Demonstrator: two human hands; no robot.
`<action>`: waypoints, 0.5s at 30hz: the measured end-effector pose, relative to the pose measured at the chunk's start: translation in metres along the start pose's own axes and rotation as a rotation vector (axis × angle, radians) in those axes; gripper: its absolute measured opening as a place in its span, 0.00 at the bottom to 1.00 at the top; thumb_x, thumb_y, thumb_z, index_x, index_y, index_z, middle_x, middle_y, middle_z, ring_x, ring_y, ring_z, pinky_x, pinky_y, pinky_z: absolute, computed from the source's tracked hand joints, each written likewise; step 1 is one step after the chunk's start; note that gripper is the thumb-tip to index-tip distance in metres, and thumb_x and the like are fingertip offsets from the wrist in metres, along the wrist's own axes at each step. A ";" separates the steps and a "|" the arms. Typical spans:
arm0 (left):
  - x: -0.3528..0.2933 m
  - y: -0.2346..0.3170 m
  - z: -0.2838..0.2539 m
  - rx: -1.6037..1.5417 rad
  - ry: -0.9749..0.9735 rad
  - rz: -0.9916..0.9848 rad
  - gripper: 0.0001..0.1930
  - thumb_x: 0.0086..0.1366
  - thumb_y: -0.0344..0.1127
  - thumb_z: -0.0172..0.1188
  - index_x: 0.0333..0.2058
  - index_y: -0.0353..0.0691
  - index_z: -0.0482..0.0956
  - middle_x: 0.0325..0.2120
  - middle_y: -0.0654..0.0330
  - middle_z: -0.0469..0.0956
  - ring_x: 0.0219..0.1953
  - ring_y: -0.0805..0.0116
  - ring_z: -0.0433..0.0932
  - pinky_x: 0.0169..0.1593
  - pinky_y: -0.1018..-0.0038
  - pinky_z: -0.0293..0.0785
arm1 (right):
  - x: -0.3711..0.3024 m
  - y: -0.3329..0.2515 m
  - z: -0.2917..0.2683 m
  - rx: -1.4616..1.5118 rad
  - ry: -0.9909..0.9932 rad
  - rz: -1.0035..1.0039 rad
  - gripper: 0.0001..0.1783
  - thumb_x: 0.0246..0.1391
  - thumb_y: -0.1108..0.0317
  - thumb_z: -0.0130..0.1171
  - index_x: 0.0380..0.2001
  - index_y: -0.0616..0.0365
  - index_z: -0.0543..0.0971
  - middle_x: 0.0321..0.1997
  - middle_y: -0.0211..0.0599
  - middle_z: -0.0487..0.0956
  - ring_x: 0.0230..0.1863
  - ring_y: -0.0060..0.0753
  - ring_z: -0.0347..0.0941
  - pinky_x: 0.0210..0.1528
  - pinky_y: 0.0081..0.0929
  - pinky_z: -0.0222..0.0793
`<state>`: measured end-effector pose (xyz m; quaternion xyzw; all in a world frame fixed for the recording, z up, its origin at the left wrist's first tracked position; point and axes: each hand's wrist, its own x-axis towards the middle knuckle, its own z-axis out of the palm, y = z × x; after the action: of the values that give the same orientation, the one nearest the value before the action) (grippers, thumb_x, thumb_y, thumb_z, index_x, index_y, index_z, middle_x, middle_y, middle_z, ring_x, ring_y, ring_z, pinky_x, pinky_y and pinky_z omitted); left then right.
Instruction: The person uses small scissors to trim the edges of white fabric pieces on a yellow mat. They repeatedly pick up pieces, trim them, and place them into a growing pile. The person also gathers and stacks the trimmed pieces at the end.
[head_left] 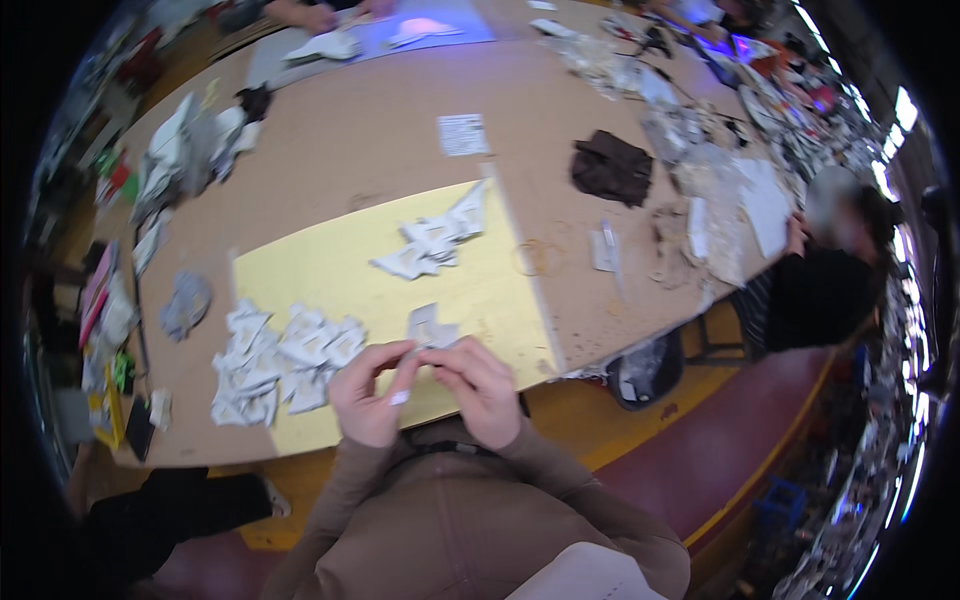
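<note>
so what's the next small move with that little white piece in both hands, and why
Probably set the small white paper piece, pinched between the left hand and right hand, onto the heap of similar white pieces on the yellow board. That heap lies right beside the left hand.

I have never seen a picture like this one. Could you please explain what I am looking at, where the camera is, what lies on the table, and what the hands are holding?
There is no machine here. A person wears a wide-angle camera on the head, looking down, so straight edges look curved.

The two hands at the bottom centre are the person's own: the left hand and the right hand. Together their fingers pinch a small pale grey piece; what it is made of is too small to tell.

They work over a yellow sheet lying on a brown table. On the sheet are two heaps of similar pale pieces: a large one near the left hand and a smaller one farther away. Another person sits at the right.
</note>
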<state>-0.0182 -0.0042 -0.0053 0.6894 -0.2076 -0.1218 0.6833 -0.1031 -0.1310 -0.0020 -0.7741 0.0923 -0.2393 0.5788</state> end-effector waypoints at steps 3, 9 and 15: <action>0.002 0.000 -0.002 -0.011 -0.037 -0.004 0.10 0.58 0.21 0.63 0.40 0.27 0.79 0.33 0.55 0.81 0.36 0.71 0.79 0.43 0.76 0.76 | -0.004 0.015 0.007 0.326 0.023 0.013 0.14 0.59 0.76 0.54 0.48 0.62 0.77 0.31 0.30 0.73 0.25 0.22 0.68 0.28 0.16 0.63; 0.010 -0.005 -0.002 0.014 -0.049 0.003 0.12 0.59 0.21 0.62 0.43 0.27 0.78 0.35 0.55 0.80 0.37 0.71 0.79 0.44 0.76 0.75 | -0.004 0.021 -0.005 1.227 -0.116 0.737 0.16 0.63 0.72 0.51 0.53 0.59 0.74 0.33 0.23 0.70 0.21 0.10 0.53 0.24 0.10 0.48; 0.015 -0.012 -0.011 0.046 -0.047 -0.072 0.14 0.59 0.23 0.63 0.45 0.28 0.77 0.35 0.54 0.80 0.37 0.70 0.79 0.43 0.75 0.75 | -0.006 0.010 -0.007 0.825 -0.224 0.654 0.15 0.60 0.76 0.53 0.50 0.58 0.78 0.33 0.29 0.73 0.23 0.15 0.60 0.26 0.14 0.56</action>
<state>0.0009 -0.0016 -0.0150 0.7090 -0.2012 -0.1576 0.6573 -0.1102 -0.1377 -0.0115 -0.4340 0.1648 0.0211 0.8854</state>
